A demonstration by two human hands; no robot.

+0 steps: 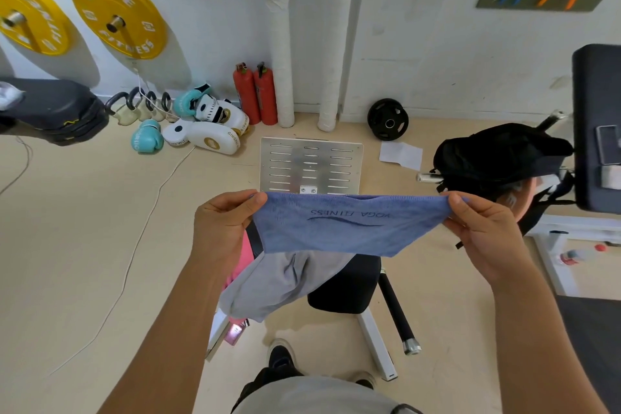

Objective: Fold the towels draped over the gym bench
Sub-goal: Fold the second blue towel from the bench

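Two hands hold a blue towel (349,225) taut in the air above the gym bench (349,282): the left hand (221,225) and right hand (484,228) each pinch an upper corner. A grey towel (285,282) lies draped over the bench below.

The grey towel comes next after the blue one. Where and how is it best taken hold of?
Probably by its low hanging corner, at the bench's left side. The grey towel lies bunched across the black seat and spills down-left to a free edge near the floor, clear of the frame. Come from the left, then find the neighbouring corner. Both hands now hold the blue towel.
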